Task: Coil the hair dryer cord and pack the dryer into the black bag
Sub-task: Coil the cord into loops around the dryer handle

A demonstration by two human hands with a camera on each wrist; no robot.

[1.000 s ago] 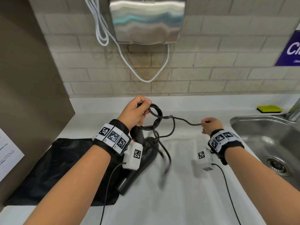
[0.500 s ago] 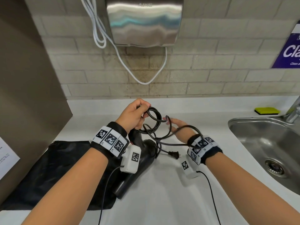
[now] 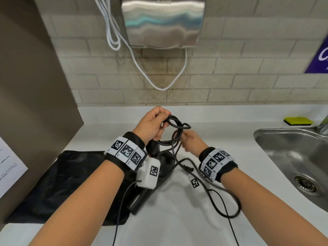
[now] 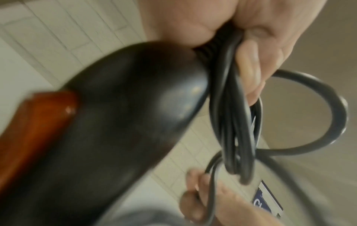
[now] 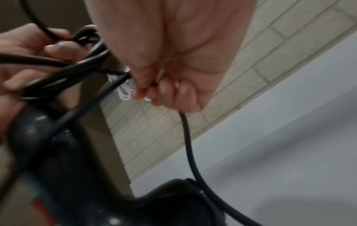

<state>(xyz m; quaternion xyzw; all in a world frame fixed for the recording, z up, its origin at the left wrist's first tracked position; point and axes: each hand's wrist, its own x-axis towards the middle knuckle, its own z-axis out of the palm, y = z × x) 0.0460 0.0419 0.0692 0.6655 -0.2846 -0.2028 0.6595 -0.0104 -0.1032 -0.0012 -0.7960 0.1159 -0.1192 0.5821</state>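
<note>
Black cord (image 3: 174,127) is gathered in several loops in the left hand (image 3: 152,126), whose grip is clamped round the bundle together with the handle end of the dryer (image 3: 156,167). The right hand (image 3: 192,142) pinches a further stretch of cord just beside the loops, its fingers (image 5: 173,91) curled on it. Judging by this, the coiling is well along but not finished: a tail of cord with the plug (image 3: 186,168) hangs loose below the hands. The dryer's barrel points at the near bench (image 3: 177,228) edge, and whether it rests there or is held clear I cannot tell. Packing has not begun; the bag (image 3: 62,183) lies flat at the left edge of the bench, partly under the dryer.

White bench, with a steel sink (image 3: 292,157) let into its right side and a yellow sponge (image 3: 298,121) at the back right. Pale tile wall behind carries a steel hand dryer (image 3: 163,22) with a white cable (image 3: 113,32).
</note>
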